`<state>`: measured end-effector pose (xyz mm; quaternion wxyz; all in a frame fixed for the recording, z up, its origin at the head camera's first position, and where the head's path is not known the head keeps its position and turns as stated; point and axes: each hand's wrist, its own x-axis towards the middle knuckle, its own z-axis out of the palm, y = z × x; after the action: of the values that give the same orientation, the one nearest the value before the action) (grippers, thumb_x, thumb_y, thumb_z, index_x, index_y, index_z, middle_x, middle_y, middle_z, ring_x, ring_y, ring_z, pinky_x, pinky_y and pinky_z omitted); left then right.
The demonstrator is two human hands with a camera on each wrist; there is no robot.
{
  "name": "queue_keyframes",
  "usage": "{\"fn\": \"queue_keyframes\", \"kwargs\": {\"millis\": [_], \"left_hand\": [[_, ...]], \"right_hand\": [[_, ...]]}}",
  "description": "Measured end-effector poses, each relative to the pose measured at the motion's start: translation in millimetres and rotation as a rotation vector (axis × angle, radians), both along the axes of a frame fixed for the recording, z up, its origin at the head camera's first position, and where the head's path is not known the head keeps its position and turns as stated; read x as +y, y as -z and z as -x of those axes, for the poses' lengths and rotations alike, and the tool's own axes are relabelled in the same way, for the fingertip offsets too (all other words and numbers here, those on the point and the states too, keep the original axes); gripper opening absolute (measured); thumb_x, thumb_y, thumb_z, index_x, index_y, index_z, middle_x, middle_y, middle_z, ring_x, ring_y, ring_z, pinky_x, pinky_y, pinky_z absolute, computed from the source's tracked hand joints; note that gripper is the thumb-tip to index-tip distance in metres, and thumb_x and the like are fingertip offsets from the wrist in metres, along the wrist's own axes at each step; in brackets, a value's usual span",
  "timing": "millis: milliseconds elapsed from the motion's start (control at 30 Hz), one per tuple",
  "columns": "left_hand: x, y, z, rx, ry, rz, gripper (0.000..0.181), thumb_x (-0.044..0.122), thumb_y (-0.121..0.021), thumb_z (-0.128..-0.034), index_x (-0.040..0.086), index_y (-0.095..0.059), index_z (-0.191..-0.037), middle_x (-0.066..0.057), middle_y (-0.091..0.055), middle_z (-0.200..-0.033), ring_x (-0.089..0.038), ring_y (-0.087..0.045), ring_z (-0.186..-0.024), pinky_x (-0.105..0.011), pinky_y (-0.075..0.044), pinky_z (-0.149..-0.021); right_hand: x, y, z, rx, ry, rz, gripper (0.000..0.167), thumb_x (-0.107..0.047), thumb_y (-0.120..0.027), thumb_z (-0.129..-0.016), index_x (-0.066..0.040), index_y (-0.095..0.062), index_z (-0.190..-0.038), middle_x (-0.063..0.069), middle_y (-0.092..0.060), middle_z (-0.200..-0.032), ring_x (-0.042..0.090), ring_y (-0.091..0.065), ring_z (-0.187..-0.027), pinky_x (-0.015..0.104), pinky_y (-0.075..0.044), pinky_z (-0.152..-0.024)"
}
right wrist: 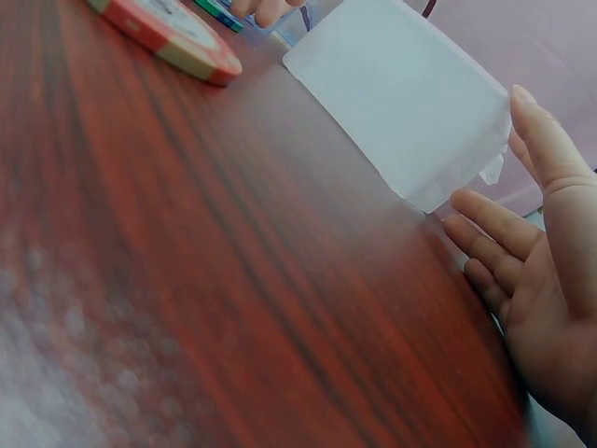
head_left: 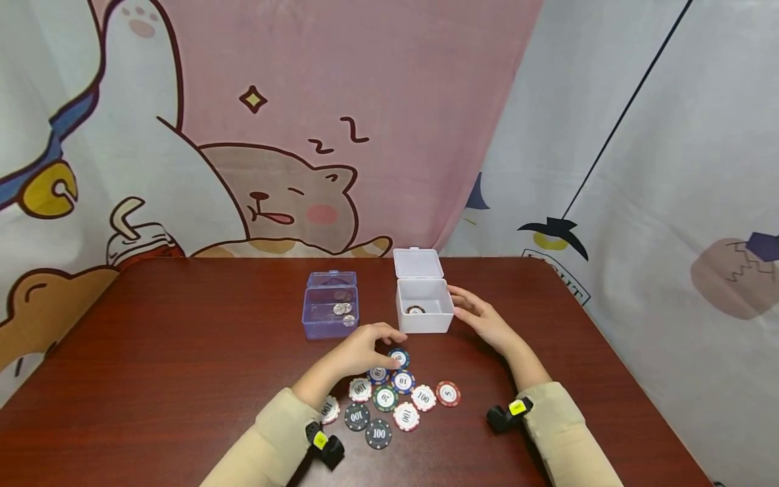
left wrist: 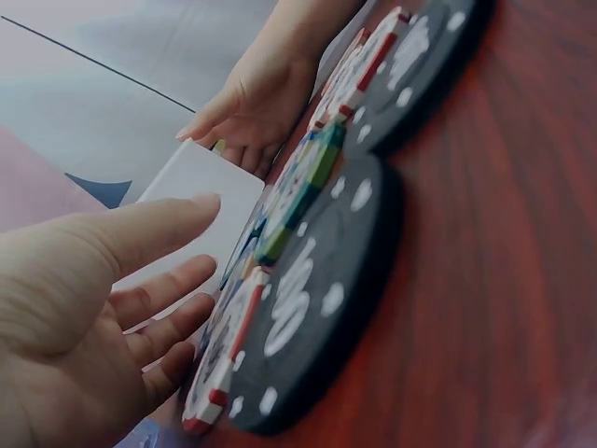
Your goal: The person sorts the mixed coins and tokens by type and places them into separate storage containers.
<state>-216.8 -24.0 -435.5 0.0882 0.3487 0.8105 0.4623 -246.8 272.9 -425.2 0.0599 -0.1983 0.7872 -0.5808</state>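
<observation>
Several poker chips lie spread on the table, among them a blue chip (head_left: 403,382), a green chip (head_left: 385,398), a red chip (head_left: 448,393) and a black chip (left wrist: 298,299). Over the far blue chip (head_left: 398,358) hovers my left hand (head_left: 365,350), thumb and fingers apart; the left wrist view shows nothing held. Behind the chips stands a white box (head_left: 426,323), lid up, with a chip (head_left: 416,310) inside. At its right side, my right hand (head_left: 483,321) has its fingertips at the wall, fingers loosely extended.
Left of the white box is a translucent blue box (head_left: 331,330), lid up, holding several silver coins (head_left: 342,308). Both boxes are on a dark red wooden table (head_left: 201,352). A printed curtain (head_left: 426,101) hangs behind the table's far edge.
</observation>
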Motion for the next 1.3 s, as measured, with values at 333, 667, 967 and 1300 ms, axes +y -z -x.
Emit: {"fn": "queue_keyframes", "kwargs": {"millis": [333,667,967,1300], "left_hand": [[3.3,3.2,1.4,0.073,0.022,0.113,0.043,0.004,-0.078,-0.0752,0.002,-0.067,-0.117,-0.005,-0.061,-0.11,-0.022,-0.054,-0.1,-0.037,-0.043,-0.088],[5.6,1.6,0.5,0.086,0.021,0.183,0.043,0.008,-0.081,-0.0732,0.004,-0.07,-0.114,-0.002,-0.059,-0.104,-0.021,-0.051,-0.1,-0.036,-0.042,-0.089],[8.5,-0.1,2.5,0.055,-0.02,0.178,0.04,0.01,-0.085,-0.0698,0.005,-0.073,-0.107,0.001,-0.059,-0.095,-0.017,-0.054,-0.093,-0.031,-0.045,-0.082],[8.3,3.1,2.0,0.098,-0.044,0.147,0.036,0.014,-0.088,-0.0657,0.008,-0.075,-0.098,0.004,-0.063,-0.09,-0.015,-0.054,-0.087,-0.028,-0.044,-0.077]], "right_hand": [[0.5,1.6,0.6,0.012,-0.002,-0.001,0.051,-0.002,-0.05,-0.098,0.001,-0.034,-0.146,0.029,-0.043,-0.138,0.042,-0.04,-0.127,0.059,-0.028,-0.102],[0.6,1.0,0.2,0.009,-0.01,0.003,0.051,-0.001,-0.049,-0.098,0.001,-0.034,-0.146,0.03,-0.043,-0.138,0.043,-0.04,-0.127,0.059,-0.028,-0.102],[1.5,0.9,0.4,0.006,-0.007,0.004,0.05,-0.002,-0.05,-0.098,0.001,-0.034,-0.146,0.029,-0.043,-0.138,0.043,-0.039,-0.128,0.059,-0.028,-0.102],[1.9,1.2,0.3,0.007,-0.003,-0.005,0.05,-0.002,-0.05,-0.098,0.0,-0.035,-0.146,0.029,-0.044,-0.138,0.042,-0.04,-0.127,0.059,-0.028,-0.102]]}}
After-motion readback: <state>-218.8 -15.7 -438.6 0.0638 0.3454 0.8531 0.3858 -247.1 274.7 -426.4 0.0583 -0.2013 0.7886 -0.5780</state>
